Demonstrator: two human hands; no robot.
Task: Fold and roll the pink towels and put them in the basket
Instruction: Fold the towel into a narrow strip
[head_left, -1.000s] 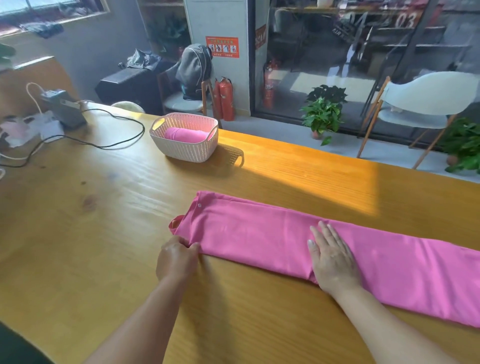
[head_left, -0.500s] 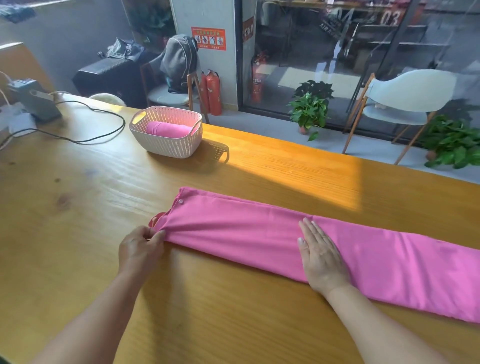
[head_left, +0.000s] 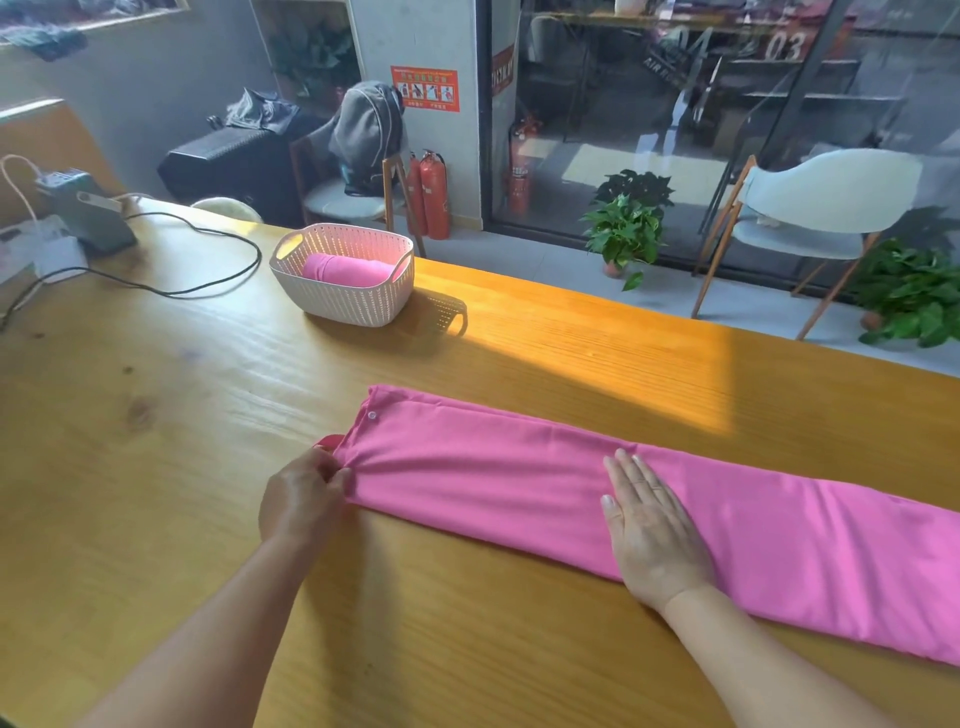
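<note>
A pink towel (head_left: 478, 467), folded into a long narrow strip, lies across the wooden table (head_left: 156, 467) and runs off to the right. My left hand (head_left: 304, 493) pinches the near corner of its left end. My right hand (head_left: 652, 535) lies flat on the strip near its middle, fingers straight. A white woven basket (head_left: 358, 306) stands at the back of the table with one rolled pink towel (head_left: 345, 270) inside it.
A grey device (head_left: 85, 210) with a black cable (head_left: 208, 283) sits at the table's far left, beside white papers. Beyond the far edge are chairs, red fire extinguishers, potted plants and a glass wall.
My left hand has slid left along the towel's near edge to the end corner and pinches it. My right hand stays flat on the strip.
</note>
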